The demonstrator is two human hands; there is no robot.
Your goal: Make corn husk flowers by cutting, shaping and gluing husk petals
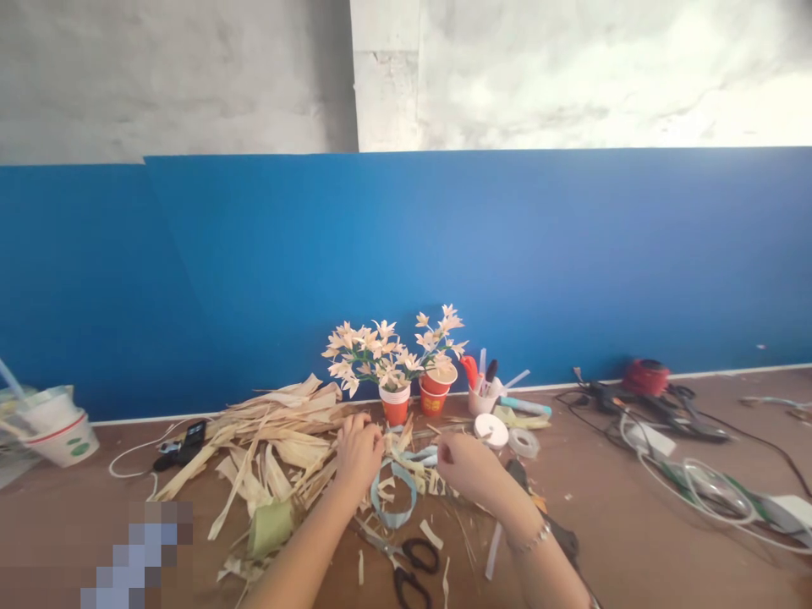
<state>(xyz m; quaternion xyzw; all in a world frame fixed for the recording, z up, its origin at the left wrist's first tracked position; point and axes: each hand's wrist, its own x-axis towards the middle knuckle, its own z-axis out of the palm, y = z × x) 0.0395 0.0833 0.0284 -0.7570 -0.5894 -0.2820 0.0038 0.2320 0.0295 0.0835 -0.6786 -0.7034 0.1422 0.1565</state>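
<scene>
My left hand [359,452] is closed, fingers curled, at the right end of a heap of dry corn husks [285,427]. My right hand [468,465] is also closed, knuckles up, a short way to the right. What either hand holds, if anything, is too small or hidden to make out. Between them lies a pale blue ring of ribbon or tape [394,518], with husk scraps around it. Nearer to me, black-handled scissors [406,562] lie on the table. Just behind the hands, pale husk-like flowers [368,348] stand in a red paper cup [396,409].
Another red cup [433,403] stands beside it. Further right are a cup of tools [483,397], a white spool [491,430] and a tape roll [523,443]. Cables [685,507] sprawl at right. A white tub [63,444] sits far left. A blue partition [406,245] closes the back.
</scene>
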